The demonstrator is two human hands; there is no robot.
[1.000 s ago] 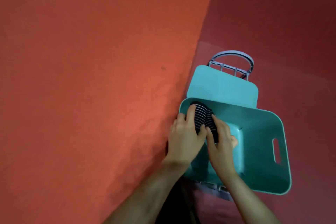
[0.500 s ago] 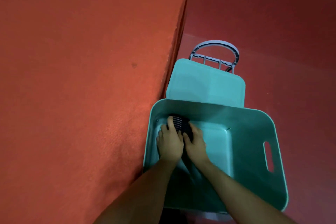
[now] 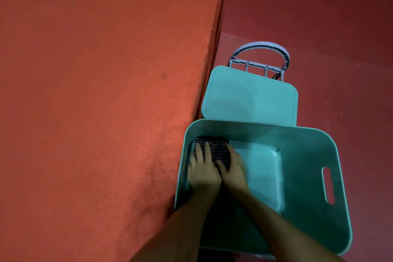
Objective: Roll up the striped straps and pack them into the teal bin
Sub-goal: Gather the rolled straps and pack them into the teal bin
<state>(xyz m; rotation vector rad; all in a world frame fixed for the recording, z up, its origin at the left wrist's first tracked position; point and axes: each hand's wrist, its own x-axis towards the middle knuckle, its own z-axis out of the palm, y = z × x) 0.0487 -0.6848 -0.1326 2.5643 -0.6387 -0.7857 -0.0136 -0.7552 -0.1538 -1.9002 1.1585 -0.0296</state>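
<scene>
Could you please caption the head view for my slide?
Both hands press rolled black-and-white striped straps into the teal plastic bin's corner.

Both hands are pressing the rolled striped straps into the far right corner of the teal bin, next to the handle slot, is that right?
Not quite. In the head view, both hands press the rolled striped straps into the far left corner of the teal bin, opposite the handle slot.

Smooth plastic bin [image 3: 308, 155], fuzzy cloth surface [image 3: 95, 112]
</scene>
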